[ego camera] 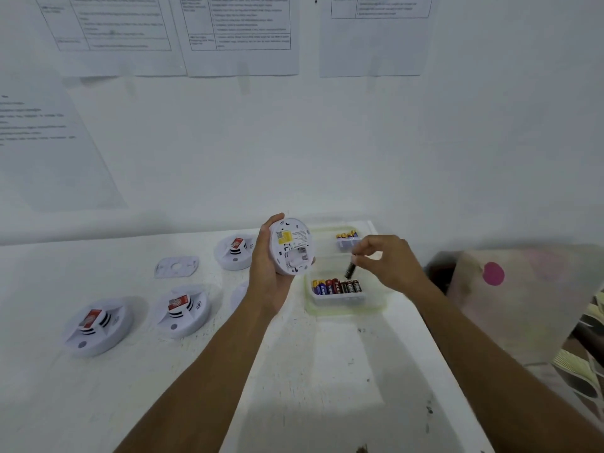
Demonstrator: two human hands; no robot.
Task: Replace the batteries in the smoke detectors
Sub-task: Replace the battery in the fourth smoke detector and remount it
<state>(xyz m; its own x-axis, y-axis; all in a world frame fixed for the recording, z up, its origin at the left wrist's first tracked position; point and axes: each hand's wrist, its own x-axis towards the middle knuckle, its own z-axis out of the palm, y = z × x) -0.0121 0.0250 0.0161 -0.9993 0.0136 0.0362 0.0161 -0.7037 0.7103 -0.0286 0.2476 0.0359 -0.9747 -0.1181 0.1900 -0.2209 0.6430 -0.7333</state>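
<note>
Mostly hidden behind detector, L hand fingers wrap it; R hand fingers pinch blurred batt, label unreadable.

Cool, even light washes my table pale, with soft shadows on it. My right hand blurs; the edges bend.

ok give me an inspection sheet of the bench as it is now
surface: white table, scuffed and speckled
job's things: detector, back showing; dark battery; three more detectors face up at left; near tray and far tray, both holding batteries
clutter: loose plate
hands: left hand grips the detector; right hand fingers pinch the battery
cables: nothing seen
surroundings: printed sheets on the wall; patterned cloth at right
</note>
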